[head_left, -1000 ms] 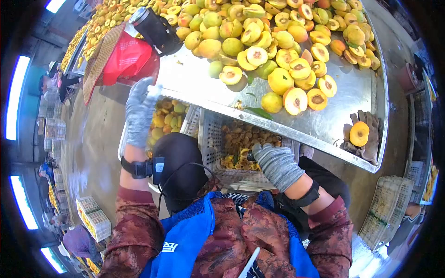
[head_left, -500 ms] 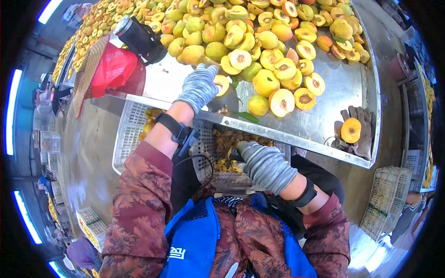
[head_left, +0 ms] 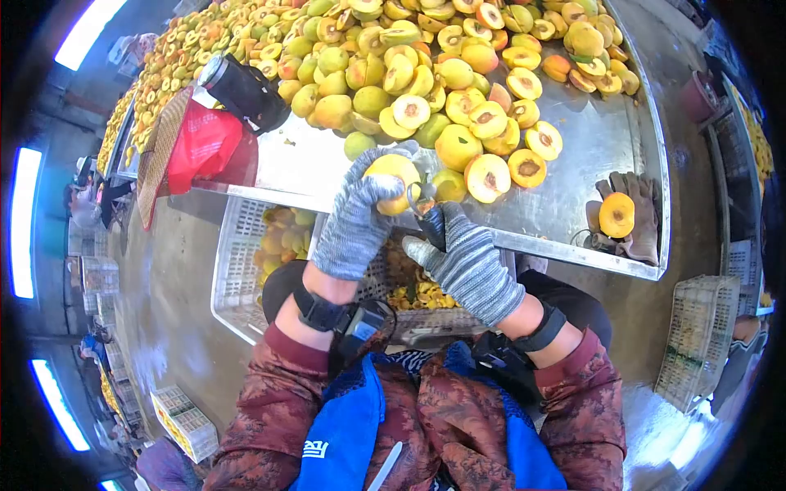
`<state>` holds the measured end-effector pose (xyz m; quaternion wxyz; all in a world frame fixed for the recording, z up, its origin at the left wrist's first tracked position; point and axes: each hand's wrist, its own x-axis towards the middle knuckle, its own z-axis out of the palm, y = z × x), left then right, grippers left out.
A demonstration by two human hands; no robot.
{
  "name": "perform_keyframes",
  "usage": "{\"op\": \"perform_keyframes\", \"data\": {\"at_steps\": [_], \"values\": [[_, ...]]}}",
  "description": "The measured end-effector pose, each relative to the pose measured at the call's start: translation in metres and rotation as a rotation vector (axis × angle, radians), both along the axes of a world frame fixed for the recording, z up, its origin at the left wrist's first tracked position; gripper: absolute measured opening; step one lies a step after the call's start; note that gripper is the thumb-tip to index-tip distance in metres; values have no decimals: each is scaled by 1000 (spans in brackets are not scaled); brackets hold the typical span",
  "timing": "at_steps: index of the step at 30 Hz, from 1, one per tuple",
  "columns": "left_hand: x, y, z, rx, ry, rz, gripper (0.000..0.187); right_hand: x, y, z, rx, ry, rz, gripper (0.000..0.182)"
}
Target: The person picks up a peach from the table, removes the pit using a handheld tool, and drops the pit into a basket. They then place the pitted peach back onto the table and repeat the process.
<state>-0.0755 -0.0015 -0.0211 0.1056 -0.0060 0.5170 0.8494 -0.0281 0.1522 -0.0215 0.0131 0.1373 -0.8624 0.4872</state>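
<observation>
My left hand (head_left: pixel 354 221), in a grey knit glove, is closed around a yellow peach half (head_left: pixel 395 173) over the near edge of the metal table. My right hand (head_left: pixel 475 266), gloved the same way, grips the dark handle of a pitting tool (head_left: pixel 431 222). The tool's metal loop end is right at the peach's right side. Beyond both hands, halved peaches (head_left: pixel 489 177) lie on the table (head_left: pixel 585 147), several with cut faces up and brown pit centres showing. Under the hands, a crate holds pits and scraps (head_left: pixel 426 296).
A white crate (head_left: pixel 225 274) with peach pieces stands below the table's left side. A black bottle (head_left: pixel 241 90) and a red bag (head_left: pixel 205 143) sit at the table's left edge. A brown glove (head_left: pixel 644 217) with a peach half on it lies at the right corner. Another crate (head_left: pixel 696 340) stands on the floor.
My left hand has drawn back from the pile with a peach half. My right hand has risen from the scraps crate, bringing the pitting tool up to the peach.
</observation>
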Motion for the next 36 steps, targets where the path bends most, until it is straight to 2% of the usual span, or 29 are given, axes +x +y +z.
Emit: {"op": "perform_keyframes", "data": {"at_steps": [2, 7, 9, 11, 13, 17, 19, 20, 22, 23, 25, 26, 30, 33, 34, 36], "values": [[12, 13, 16, 117, -5, 53, 46, 0, 0, -1, -9, -24, 8, 50], [23, 19, 19, 126, -26, 115, 44, 2, -2, -5, -44, -52, 16, 43], [27, 17, 12, -139, 113, 185, 45, 3, -1, -2, -6, -57, 41, 40], [30, 17, 9, -184, 99, 206, 50, 4, -2, -2, 32, -60, 71, 38], [30, 16, 6, -107, 83, 238, 22, 5, -3, -5, -58, -79, 81, 35], [37, 21, 8, -162, 192, 277, 23, 8, -8, -19, -131, -68, 85, 37], [36, 22, 7, -629, 352, 260, 30, 9, -11, -24, -108, 74, 105, 37], [38, 23, 8, -632, 346, 251, 30, 10, -11, -25, -111, 66, 98, 37], [42, 26, 15, -172, 131, 302, 34, 12, -11, -23, 1, -70, 159, 46], [43, 28, 18, -178, 122, 294, 34, 13, -10, -19, -5, -79, 152, 46], [45, 32, 22, -178, 151, 307, 35, 16, -7, -8, -78, -266, 157, 50], [47, 33, 22, -258, 230, 321, 35, 16, -5, -4, -115, -301, 176, 52], [50, 31, 22, -160, 94, 322, 36, 19, -2, 2, -103, -308, 198, 51], [50, 23, 17, -441, 273, 340, 26, 24, -2, -2, -186, -293, 206, 52], [51, 22, 14, -444, 269, 340, 26, 23, 1, 3, -116, -368, 254, 55], [55, 19, 10, -634, 453, 394, 19, 26, 1, 3, -151, -370, 246, 57]]}}
